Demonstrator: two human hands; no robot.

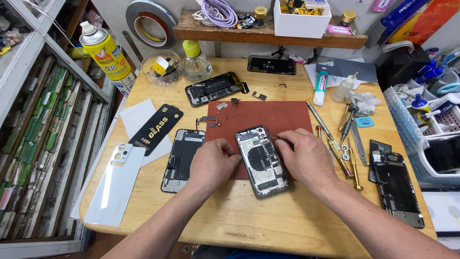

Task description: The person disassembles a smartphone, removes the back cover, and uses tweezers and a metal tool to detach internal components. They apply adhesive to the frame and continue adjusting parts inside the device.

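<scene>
Both hands flank the opened black phone chassis [262,160], its long axis running away: left hand [212,163] fingers steady its edge, right hand [306,156] fingers pinch thin metal tweezers [277,139].

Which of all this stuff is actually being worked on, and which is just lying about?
In use:
opened phone
left hand
right hand
red mat

Lying about:
spray can
white back cover
screwdrivers
glue bottle
tape roll

Bright, even light, soft shadows, sharp focus, wide-angle bending at edges.
</scene>
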